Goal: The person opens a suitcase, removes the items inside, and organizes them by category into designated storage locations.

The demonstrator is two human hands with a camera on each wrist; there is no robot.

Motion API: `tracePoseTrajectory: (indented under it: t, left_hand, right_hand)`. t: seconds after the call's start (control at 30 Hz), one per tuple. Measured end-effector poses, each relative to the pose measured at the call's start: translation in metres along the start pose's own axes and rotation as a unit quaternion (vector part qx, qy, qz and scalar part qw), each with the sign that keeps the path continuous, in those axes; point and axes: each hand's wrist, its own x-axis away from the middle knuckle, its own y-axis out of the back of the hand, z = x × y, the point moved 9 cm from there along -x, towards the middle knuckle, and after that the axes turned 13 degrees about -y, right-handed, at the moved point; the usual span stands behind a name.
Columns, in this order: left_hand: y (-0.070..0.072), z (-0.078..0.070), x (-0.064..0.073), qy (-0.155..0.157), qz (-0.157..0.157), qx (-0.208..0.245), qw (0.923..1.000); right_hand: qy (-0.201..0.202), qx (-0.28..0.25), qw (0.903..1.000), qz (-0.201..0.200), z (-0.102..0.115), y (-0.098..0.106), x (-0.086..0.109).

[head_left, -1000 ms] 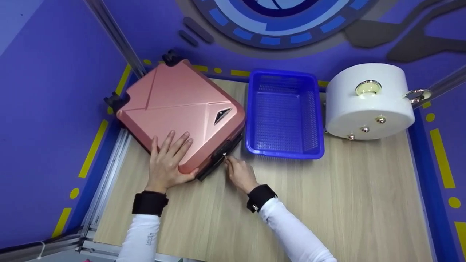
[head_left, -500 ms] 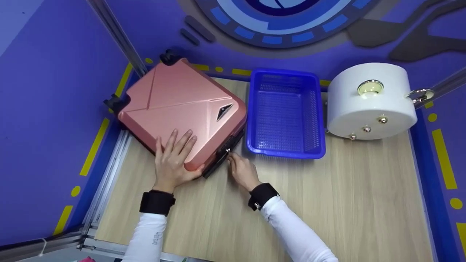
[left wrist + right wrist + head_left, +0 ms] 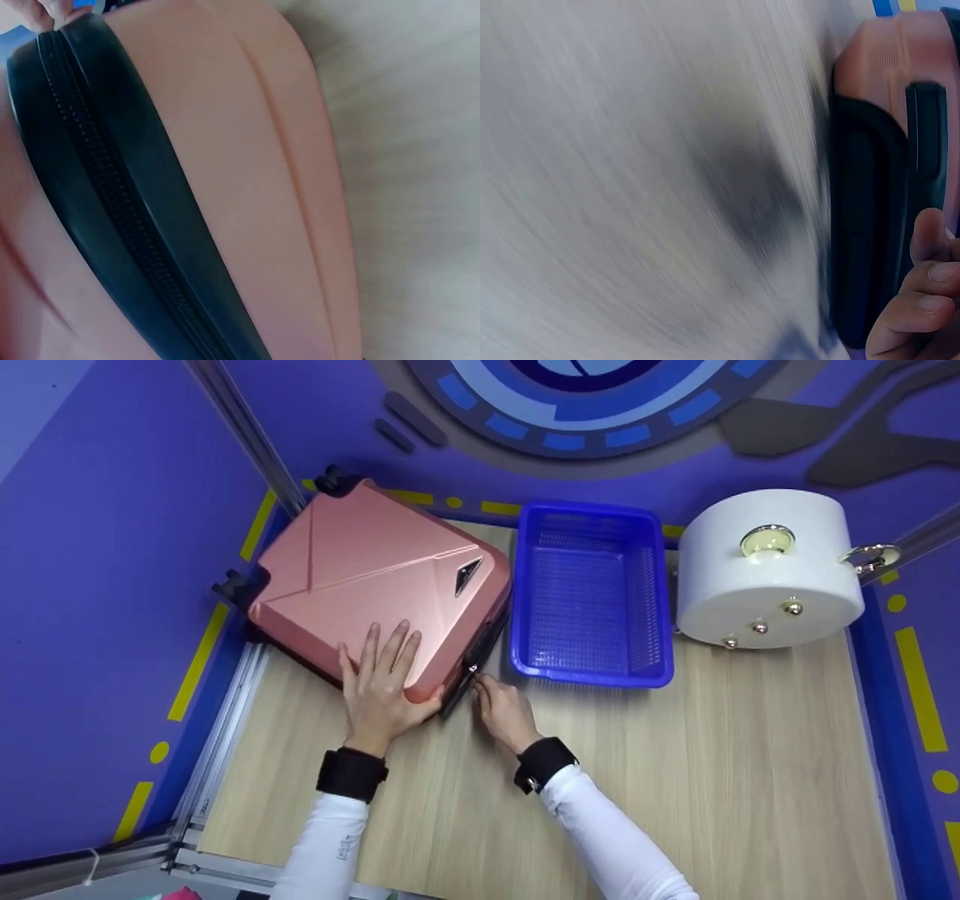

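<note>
A pink hard-shell suitcase (image 3: 375, 577) lies flat on the table, its near corner toward the person. My left hand (image 3: 382, 690) rests on the shell near that corner, fingers straight and spread, thumb against the edge. My right hand (image 3: 506, 712) is at the suitcase's right-hand side with fingers curled, pinching the zipper pull beside a small shiny metal part. The pull itself is mostly hidden by the fingers. In the left wrist view, the zipper (image 3: 127, 210) runs between black bands, with fingertips (image 3: 64, 9) at its top end. A black side handle (image 3: 928, 131) shows in the right wrist view.
A blue plastic basket (image 3: 517, 660) stands right beside the suitcase. Farther right, a white pot (image 3: 757, 562) with gold handles lies on its side. Purple walls (image 3: 112, 585) close off the back and sides of the wooden table (image 3: 637, 780).
The suitcase has turned slightly counterclockwise, its near corner shifting right. My left hand has moved right with it; my right hand has shifted a little up and right along the side.
</note>
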Motion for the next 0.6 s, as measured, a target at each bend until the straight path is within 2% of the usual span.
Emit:
tracePoseTrajectory:
  t: [0.27,0.47,0.6]
  left_hand:
    - [-0.015,-0.013,-0.012,0.049,0.027,-0.032,0.9979]
    - [-0.022,-0.023,-0.020,0.074,0.021,-0.067,0.9948]
    - [-0.029,-0.027,-0.025,0.089,0.036,-0.085,0.9917]
  right_hand:
    - [-0.003,0.007,0.9999,-0.011,-0.003,0.004,0.001]
    - [-0.012,0.006,0.9998,-0.012,-0.008,0.005,0.002]
    - [-0.018,0.010,0.9996,-0.017,-0.011,0.007,0.001]
